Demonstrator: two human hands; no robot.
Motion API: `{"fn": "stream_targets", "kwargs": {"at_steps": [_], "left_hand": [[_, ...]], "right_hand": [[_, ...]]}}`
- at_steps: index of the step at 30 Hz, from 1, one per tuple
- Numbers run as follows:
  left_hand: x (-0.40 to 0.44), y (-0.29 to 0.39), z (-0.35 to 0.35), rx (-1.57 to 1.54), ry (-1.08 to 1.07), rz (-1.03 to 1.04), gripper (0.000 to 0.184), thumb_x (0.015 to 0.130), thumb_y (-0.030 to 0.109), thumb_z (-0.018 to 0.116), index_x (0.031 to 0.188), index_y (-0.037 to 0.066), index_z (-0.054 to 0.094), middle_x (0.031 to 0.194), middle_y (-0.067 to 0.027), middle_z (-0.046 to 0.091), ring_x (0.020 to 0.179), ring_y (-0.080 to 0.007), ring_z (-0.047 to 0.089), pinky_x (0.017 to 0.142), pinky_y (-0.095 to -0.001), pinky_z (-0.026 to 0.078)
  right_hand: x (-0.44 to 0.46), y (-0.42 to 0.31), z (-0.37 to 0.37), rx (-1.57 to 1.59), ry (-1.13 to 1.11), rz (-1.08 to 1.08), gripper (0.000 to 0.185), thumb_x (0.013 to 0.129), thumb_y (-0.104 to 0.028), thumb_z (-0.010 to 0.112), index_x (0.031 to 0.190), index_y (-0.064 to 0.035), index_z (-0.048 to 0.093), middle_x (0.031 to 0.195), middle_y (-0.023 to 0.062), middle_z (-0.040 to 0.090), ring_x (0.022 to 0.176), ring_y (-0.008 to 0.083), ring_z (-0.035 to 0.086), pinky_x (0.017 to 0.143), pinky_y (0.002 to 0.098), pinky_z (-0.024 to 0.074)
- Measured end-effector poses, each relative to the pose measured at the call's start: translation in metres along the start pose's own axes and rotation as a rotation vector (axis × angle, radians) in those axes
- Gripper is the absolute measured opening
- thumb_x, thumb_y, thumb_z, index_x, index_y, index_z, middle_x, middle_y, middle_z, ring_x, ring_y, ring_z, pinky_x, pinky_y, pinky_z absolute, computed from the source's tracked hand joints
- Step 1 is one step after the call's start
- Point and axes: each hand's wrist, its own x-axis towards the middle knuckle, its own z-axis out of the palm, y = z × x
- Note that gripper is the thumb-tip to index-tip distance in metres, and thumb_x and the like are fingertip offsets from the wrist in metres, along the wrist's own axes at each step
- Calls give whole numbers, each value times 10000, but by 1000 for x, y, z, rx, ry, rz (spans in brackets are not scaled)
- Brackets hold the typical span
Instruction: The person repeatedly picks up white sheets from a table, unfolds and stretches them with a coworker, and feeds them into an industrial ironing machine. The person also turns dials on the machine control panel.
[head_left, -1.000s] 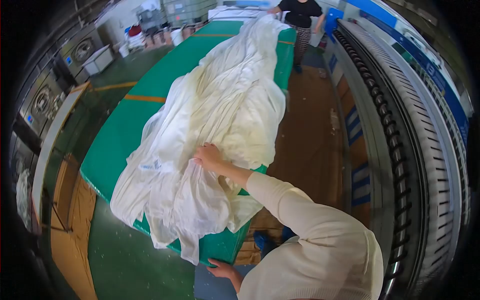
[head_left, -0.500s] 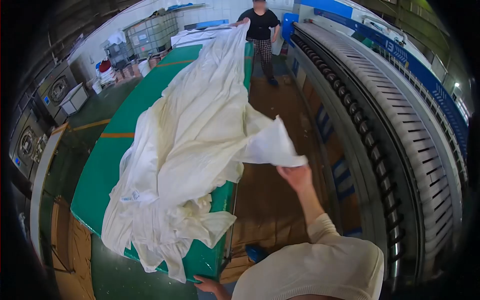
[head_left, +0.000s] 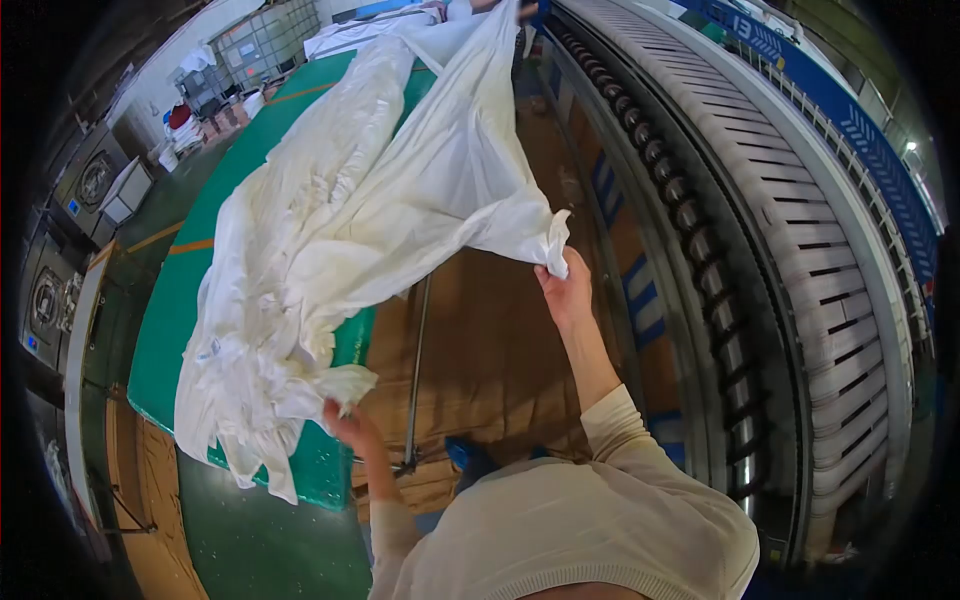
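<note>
A large, crumpled white sheet (head_left: pixel 350 215) lies heaped along the green table and stretches over the table's right side. My right hand (head_left: pixel 567 290) is closed on one corner of it, held out above the aisle. From there the cloth runs taut and lifted up to the far end, where another person's hand holds it. My left hand (head_left: pixel 350 428) is at the near edge of the heap, fingers closed on a loose tail of the sheet; its fingertips are partly hidden by the cloth.
The green padded table (head_left: pixel 160 345) extends away on the left. A long ironing machine (head_left: pixel 800 270) with slatted belts and a roller runs along the right. Brown cloth (head_left: pixel 480 350) covers the floor between. Washing machines (head_left: pixel 50 300) stand far left.
My left hand has left the table's corner and risen to the sheet's near tail. My right hand has moved slightly left and up with its corner. The far end is pulled rightward and lifted.
</note>
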Motion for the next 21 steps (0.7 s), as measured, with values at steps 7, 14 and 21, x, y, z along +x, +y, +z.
{"fn": "stream_targets", "kwargs": {"at_steps": [7, 14, 21], "left_hand": [[-59, 141, 175, -737, -733, -1349, 1343, 612, 815, 634, 1496, 26, 1, 1416, -248, 340, 1212, -393, 433, 1013, -531, 365], [-56, 244, 265, -1556, -1060, -1141, 1154, 702, 856, 452, 1500, 80, 147, 1512, -189, 251, 1346, -407, 309, 1070, -611, 256], [-8, 243, 332, -1417, -427, -1220, 437, 921, 346, 379, 1205, 24, 465, 1253, -146, 513, 1205, -344, 468, 1014, -582, 370]], "right_hand": [[-72, -103, -10, -252, -134, -178, 177, 899, -191, 543, 934, -29, 602, 860, 40, 623, 766, 135, 575, 660, 288, 463], [-152, -215, -49, -214, -33, -344, 168, 855, -112, 556, 907, 23, 641, 817, 51, 630, 690, 138, 562, 618, 277, 440], [-174, -242, -96, -426, 43, -344, 172, 898, -156, 545, 927, -1, 612, 791, 12, 597, 700, 106, 539, 633, 271, 434]]}}
